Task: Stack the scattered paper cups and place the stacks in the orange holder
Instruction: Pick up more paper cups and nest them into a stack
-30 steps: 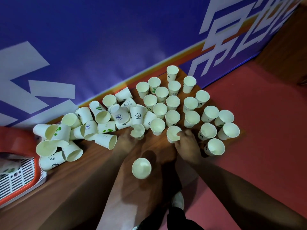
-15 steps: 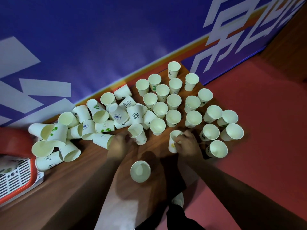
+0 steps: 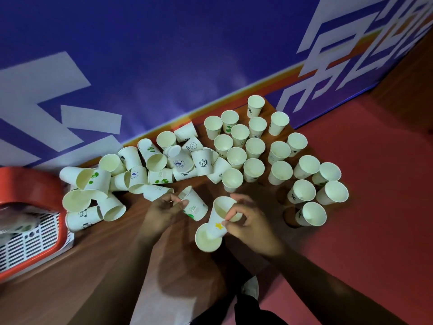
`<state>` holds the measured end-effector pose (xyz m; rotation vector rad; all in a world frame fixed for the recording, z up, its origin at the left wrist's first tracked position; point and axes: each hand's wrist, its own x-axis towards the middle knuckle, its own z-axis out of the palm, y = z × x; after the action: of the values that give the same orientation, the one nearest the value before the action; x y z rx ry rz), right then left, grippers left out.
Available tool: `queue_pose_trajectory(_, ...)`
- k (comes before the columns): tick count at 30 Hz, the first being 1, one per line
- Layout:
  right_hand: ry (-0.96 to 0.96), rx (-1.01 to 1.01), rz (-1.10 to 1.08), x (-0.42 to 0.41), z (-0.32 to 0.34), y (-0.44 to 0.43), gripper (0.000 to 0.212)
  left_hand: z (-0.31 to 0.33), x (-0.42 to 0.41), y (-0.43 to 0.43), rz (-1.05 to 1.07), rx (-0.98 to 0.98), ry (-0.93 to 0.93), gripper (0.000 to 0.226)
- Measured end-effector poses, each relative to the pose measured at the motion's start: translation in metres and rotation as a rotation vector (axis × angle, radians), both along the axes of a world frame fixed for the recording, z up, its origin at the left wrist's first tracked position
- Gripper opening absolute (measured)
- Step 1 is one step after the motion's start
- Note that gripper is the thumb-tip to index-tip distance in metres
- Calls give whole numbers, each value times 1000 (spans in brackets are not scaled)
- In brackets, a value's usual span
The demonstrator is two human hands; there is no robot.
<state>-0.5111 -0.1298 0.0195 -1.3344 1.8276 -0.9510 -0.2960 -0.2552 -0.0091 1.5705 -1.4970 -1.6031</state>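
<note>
Many white paper cups cover the far side of a brown table (image 3: 98, 266). Upright ones (image 3: 254, 146) stand at the right, and a tumbled heap (image 3: 131, 174) lies at the left. My left hand (image 3: 164, 211) grips the rim of a cup with a green print (image 3: 195, 208), tilted above the table. My right hand (image 3: 246, 219) pinches the rim of a cup with a yellow star (image 3: 216, 221). Its base hangs just over, or dips into, a lone upright cup (image 3: 207, 240). The orange holder (image 3: 30, 191) sits at the far left edge.
A blue banner with white lettering (image 3: 187, 55) rises right behind the table. Red floor (image 3: 375, 207) lies to the right, past the table's edge. The holder's white slotted bottom (image 3: 30, 240) holds something blurred. My shoe (image 3: 250, 287) shows below the near edge.
Each hand has lifted a cup from the table. The right hand has carried the star cup toward me, over the lone cup. The left hand has raised and tilted the green-print cup.
</note>
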Motion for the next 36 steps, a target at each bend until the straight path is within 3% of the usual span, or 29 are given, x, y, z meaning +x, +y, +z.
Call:
queue_pose_trajectory(8, -9, -62, 5, 38, 3, 9, 20, 1, 30, 15, 94, 22, 129, 31)
queue_pose_trajectory(12, -27, -47, 81, 56, 2, 12, 46, 5, 42, 24, 143, -6, 161, 36)
queue_pose_trajectory(20, 316, 48, 274, 75, -32, 21, 87, 0, 61, 39, 141, -11, 157, 53)
queue_pose_trajectory(24, 348, 74, 283, 79, -42, 22, 91, 2, 69, 46, 70, -43, 163, 64)
queue_pose_trajectory(26, 312, 101, 282, 76, -44, 26, 95, 5, 69, 51, 68, -66, 153, 59)
queue_pose_trajectory(29, 243, 104, 211, 67, -42, 30, 91, 11, 66, 52, 85, -121, 155, 58)
queue_pose_trajectory(33, 147, 92, 64, 59, -37, 30, 65, 18, 69, 51, 65, -144, 244, 71)
queue_pose_trajectory(36, -82, 109, -63, 58, -23, 22, 48, 20, 67, 54, -28, -136, 284, 79)
